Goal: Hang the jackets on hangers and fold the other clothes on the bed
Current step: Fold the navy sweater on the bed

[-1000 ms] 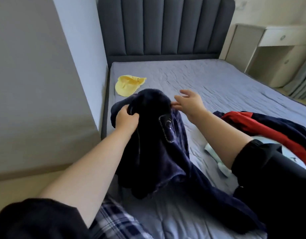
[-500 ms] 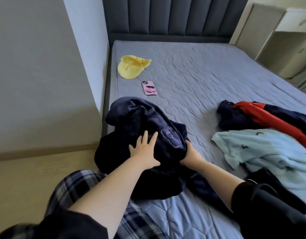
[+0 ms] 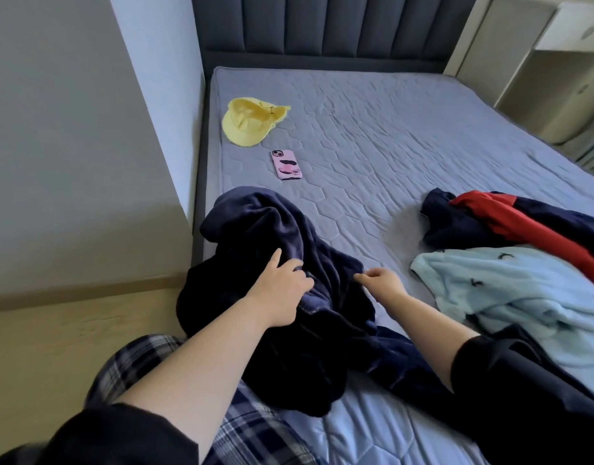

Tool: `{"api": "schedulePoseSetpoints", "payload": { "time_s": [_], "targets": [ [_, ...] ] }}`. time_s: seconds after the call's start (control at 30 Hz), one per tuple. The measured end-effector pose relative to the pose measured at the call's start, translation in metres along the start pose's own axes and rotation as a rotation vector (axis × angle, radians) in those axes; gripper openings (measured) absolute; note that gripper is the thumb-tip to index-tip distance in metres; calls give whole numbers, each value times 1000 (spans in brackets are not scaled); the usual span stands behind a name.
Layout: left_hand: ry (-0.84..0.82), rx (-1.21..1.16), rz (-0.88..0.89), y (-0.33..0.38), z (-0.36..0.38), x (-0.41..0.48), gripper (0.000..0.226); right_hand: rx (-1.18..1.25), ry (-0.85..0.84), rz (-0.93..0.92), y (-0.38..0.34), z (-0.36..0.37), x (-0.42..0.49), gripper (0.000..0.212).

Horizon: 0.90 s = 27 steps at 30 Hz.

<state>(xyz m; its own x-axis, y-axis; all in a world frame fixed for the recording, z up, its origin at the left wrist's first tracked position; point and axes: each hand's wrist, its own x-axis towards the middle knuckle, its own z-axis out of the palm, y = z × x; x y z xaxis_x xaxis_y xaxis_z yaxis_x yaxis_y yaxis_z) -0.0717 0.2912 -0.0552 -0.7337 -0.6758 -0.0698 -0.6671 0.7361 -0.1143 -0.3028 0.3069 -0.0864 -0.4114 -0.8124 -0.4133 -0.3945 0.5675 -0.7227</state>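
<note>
Clothes: 3 heaps on bed (image 3: 372,156); hands: 2; cap (image 3: 252,124): 1

Black sleeves (image 3: 510,380) pushed up bare forearms, navy-and-white plaid trousers (image 3: 255,434).

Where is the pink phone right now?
In the head view, the pink phone lies flat on the bed's left side, just below the yellow cap and beyond the dark blue garment.

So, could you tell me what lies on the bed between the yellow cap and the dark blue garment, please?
In the head view, a pink phone lies on the bed between the yellow cap and the dark blue garment.
</note>
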Motion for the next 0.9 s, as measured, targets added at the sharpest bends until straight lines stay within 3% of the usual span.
{"api": "schedulePoseSetpoints", "payload": {
  "time_s": [0.03,0.07,0.13,0.23,0.33,0.43,0.5,0.57,0.63,0.77,0.9],
  "targets": [
    [-4,-3,-41,0,2,-1,48,28,53,46,4,3,2,26],
    [3,-9,-66,-1,4,-3,54,93,21,133,7,7,3,45],
    [4,-24,-67,-6,4,-5,64,254,-155,289,2,16,-1,68],
    [-29,-59,-64,-17,-5,-9,53,432,-314,317,-24,27,-6,44],
    [-58,-264,-183,-23,-22,-13,36,619,-257,131,-82,21,-11,6],
    [66,-616,-328,-16,-38,-10,47,859,-258,-33,-143,-10,-16,10],
    [39,-936,-239,-3,-50,-5,72,947,-342,-134,-173,-38,-25,15],
    [-104,-1168,-110,8,-60,1,89,893,-436,-240,-188,-68,-36,17],
    [-156,-1230,-102,5,-63,3,82,675,-555,-324,-183,-92,-46,13],
    [-139,-1175,-357,-13,-54,-5,49,269,-697,-295,-137,-105,-34,25],
    [84,-957,-552,-26,-39,-16,34,54,-996,-234,-92,-97,-28,47]
  ]
}}
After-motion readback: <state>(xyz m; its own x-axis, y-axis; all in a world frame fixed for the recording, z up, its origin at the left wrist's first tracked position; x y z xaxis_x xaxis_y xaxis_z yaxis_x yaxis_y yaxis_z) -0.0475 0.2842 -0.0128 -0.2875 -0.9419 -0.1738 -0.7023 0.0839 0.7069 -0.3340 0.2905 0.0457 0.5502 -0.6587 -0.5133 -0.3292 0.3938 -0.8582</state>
